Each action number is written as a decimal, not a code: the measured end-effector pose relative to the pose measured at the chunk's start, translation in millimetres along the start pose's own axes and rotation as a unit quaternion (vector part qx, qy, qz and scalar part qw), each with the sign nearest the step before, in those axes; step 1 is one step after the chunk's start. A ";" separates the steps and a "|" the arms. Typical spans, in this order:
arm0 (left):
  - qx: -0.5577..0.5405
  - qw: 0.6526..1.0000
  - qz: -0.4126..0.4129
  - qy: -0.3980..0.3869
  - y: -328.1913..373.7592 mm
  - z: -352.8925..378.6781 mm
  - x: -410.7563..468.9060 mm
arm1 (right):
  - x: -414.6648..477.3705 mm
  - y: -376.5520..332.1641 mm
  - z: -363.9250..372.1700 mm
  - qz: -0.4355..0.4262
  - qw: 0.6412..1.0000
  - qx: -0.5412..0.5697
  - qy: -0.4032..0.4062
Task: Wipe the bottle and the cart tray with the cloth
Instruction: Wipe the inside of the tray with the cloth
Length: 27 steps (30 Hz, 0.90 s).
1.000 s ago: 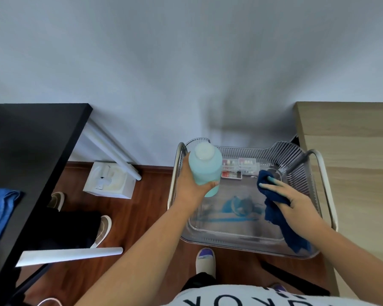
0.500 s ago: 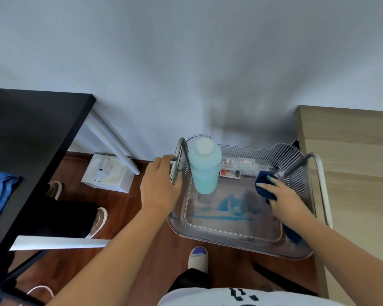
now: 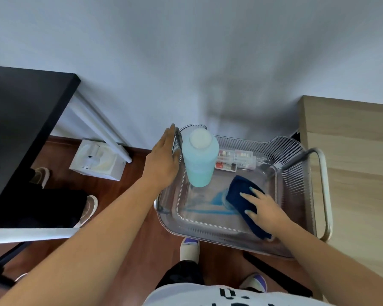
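Observation:
A pale blue bottle with a white cap stands upright in the far left corner of the clear cart tray. My left hand lies with straight fingers against the tray's left rim, just beside the bottle. A dark blue cloth lies on the tray floor at the right, and my right hand presses it flat with spread fingers. Streaks of blue liquid show on the tray floor left of the cloth.
Small clear boxes sit at the tray's back wall. A black desk stands at left with a white box on the wooden floor beside it. A light wood cabinet adjoins the cart at right. Another person's shoes are under the desk.
My left hand let go of the bottle, left it standing in the tray, and moved to the left rim. My right hand slid the cloth from the back right corner toward the tray's middle.

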<state>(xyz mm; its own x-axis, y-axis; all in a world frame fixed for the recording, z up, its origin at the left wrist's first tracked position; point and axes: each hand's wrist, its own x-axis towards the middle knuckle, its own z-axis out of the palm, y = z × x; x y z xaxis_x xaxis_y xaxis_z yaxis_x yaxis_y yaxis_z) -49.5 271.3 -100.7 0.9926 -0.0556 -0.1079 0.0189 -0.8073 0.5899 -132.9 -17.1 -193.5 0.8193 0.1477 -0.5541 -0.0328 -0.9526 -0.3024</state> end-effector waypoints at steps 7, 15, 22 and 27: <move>0.010 0.998 -0.004 0.054 -1.8 7.1 -1.4 | 21.5 -47.5 22.2 -0.043 0.998 -0.027 -0.047; 0.026 0.998 -0.017 0.051 -3.2 6.7 -3.5 | 1.8 -34.9 22.9 -0.121 0.985 -0.014 -0.121; 0.006 0.999 -0.013 0.042 -0.9 4.5 -1.5 | -0.2 -2.2 -35.8 -0.002 0.995 0.012 0.101; -0.007 0.999 -0.015 0.036 0.5 4.5 -0.8 | 4.0 11.3 -18.9 0.053 0.986 -0.154 0.026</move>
<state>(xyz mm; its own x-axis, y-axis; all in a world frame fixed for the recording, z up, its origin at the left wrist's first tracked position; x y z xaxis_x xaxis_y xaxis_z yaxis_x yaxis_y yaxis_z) -50.9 268.4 -103.9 0.9976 0.0111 -0.0689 0.0503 -0.7992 0.5990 -119.1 -32.3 -184.5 0.8488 0.0362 -0.5274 0.0488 -0.9988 0.0100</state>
